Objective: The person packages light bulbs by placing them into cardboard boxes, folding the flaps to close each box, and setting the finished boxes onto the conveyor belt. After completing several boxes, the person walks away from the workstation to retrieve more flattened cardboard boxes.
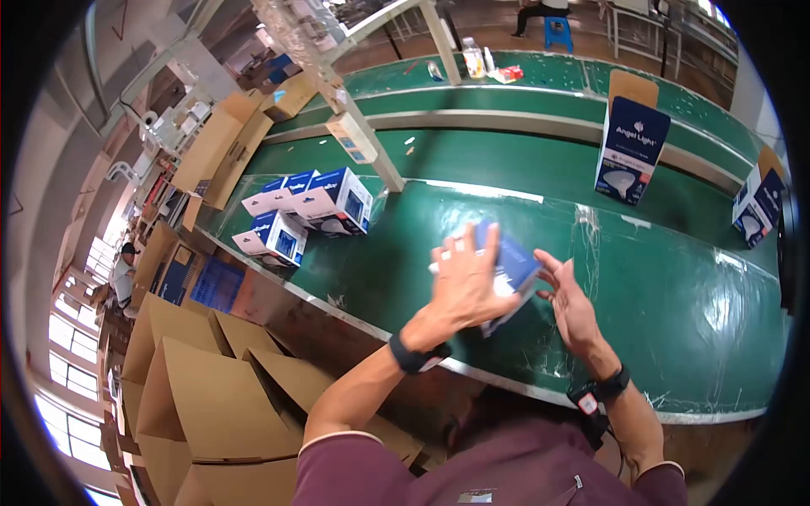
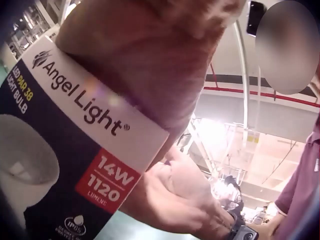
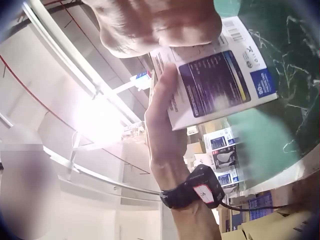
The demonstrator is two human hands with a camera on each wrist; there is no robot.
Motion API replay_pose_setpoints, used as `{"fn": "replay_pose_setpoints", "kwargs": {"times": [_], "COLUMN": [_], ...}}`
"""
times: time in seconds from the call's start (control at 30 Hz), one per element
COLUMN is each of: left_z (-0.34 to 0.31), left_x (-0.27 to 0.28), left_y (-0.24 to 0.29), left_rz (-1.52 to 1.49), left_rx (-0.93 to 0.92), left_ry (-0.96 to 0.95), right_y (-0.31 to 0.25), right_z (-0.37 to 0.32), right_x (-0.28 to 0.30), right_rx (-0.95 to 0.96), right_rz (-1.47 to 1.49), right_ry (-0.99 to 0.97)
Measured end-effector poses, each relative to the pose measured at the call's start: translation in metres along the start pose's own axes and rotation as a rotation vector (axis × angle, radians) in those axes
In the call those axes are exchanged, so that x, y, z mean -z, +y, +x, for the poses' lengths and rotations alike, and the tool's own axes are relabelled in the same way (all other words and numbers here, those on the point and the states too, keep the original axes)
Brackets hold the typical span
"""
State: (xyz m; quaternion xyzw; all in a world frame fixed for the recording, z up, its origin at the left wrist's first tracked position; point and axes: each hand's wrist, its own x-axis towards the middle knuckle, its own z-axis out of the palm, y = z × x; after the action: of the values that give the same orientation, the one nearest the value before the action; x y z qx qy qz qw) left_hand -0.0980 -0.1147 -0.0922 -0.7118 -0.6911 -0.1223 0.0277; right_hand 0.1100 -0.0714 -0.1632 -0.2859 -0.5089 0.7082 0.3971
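Observation:
A blue and white light bulb box (image 1: 511, 268), printed Angel Light, is tilted over the green table in front of me. My left hand (image 1: 462, 282) grips it, palm over its near left side and thumb across the front. In the left wrist view the box face (image 2: 75, 135) shows a bulb picture and a red 14W label. My right hand (image 1: 575, 308) stands by the box's right side, fingers extended and slightly bent. The right wrist view shows the box's dark printed panel (image 3: 215, 82), with the right hand (image 3: 160, 25) overlapping its upper edge.
Several bulb boxes (image 1: 342, 202) are grouped at the table's left. Two more, an upright open-topped box (image 1: 633, 152) and another box (image 1: 757, 207), stand at the right. Large open cartons (image 1: 215, 396) sit below the left table edge. A post (image 1: 371, 152) rises from the table.

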Motion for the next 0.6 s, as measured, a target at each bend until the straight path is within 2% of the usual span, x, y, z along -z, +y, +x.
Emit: {"fn": "replay_pose_setpoints", "kwargs": {"times": [0.03,0.1,0.17,0.2,0.23,0.27,0.3,0.33,0.37,0.4,0.43,0.57,0.6], "left_z": [-0.010,-0.032,-0.054,-0.071,-0.075,-0.090,-0.092,-0.087,-0.082,-0.077,-0.053,-0.039,-0.035], "left_x": [0.015,0.048,0.044,0.024,0.038,0.027,0.035,0.038,0.017,-0.003,0.012,0.013,0.018], "left_y": [-0.020,-0.068,-0.167,-0.224,-0.248,-0.303,-0.345,-0.377,-0.432,-0.484,-0.446,-0.453,-0.452], "left_rz": [0.070,0.088,0.135,0.317,0.330,0.310,0.215,0.128,0.116,0.105,0.344,0.339,0.336], "left_rx": [0.045,0.274,0.431,0.501,0.619,0.736,0.964,0.964,0.847,0.730,0.847,0.890,0.889], "left_ry": [0.018,0.055,0.125,0.214,0.119,0.100,-0.010,-0.036,-0.010,0.013,-0.017,0.028,0.022], "right_y": [-0.009,-0.027,-0.050,-0.055,-0.064,-0.072,-0.080,-0.090,-0.104,-0.106,-0.118,-0.157,-0.164], "right_z": [-0.002,-0.009,-0.001,0.010,0.025,0.041,0.057,0.072,0.088,0.106,0.123,0.188,0.200], "right_x": [-0.009,0.001,0.030,0.051,0.069,0.084,0.093,0.098,0.105,0.119,0.124,0.130,0.132], "right_rx": [-0.017,0.114,0.145,0.091,0.050,0.040,0.125,0.199,0.221,0.299,0.405,0.739,0.709], "right_rz": [-0.086,-0.160,-0.309,-0.343,-0.381,-0.405,-0.478,-0.572,-0.688,-0.658,-0.869,-1.459,-1.451], "right_ry": [0.004,0.013,0.032,0.083,0.153,0.207,0.202,0.225,0.293,0.303,0.391,0.674,0.688]}}
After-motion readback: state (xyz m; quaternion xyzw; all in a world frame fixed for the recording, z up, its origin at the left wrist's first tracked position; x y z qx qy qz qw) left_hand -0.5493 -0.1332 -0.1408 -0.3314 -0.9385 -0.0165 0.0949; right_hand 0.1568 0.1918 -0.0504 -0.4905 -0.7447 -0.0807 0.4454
